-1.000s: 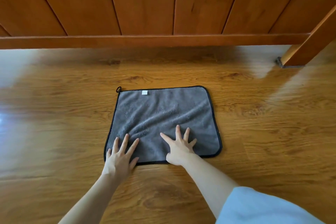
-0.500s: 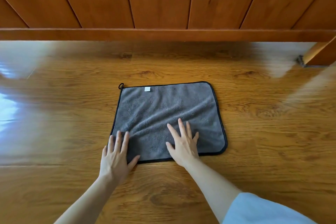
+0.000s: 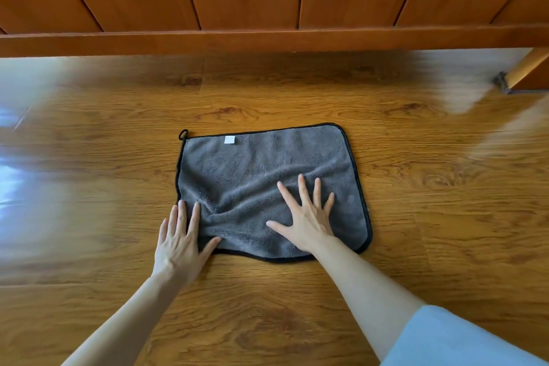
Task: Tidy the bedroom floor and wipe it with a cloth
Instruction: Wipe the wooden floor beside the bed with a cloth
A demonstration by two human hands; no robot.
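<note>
A grey cloth (image 3: 261, 166) with black trim and a small white tag lies spread on the glossy wooden floor (image 3: 445, 217). My left hand (image 3: 181, 239) lies flat with straight fingers on the cloth's near left corner, partly on the floor. Flat on the near right part of the cloth is my right hand (image 3: 307, 217), fingers spread. The fabric is wrinkled between the two hands, and its near edge bows inward.
A wooden bed frame (image 3: 267, 38) with vertical panels runs across the far side, its leg (image 3: 525, 74) at the far right. Bright light glares on the floor at the left. A pale blue sleeve (image 3: 451, 339) shows at the bottom right.
The cloth has slid forward toward the bed frame under both hands. It has bunched more between the hands and its near edge has curved.
</note>
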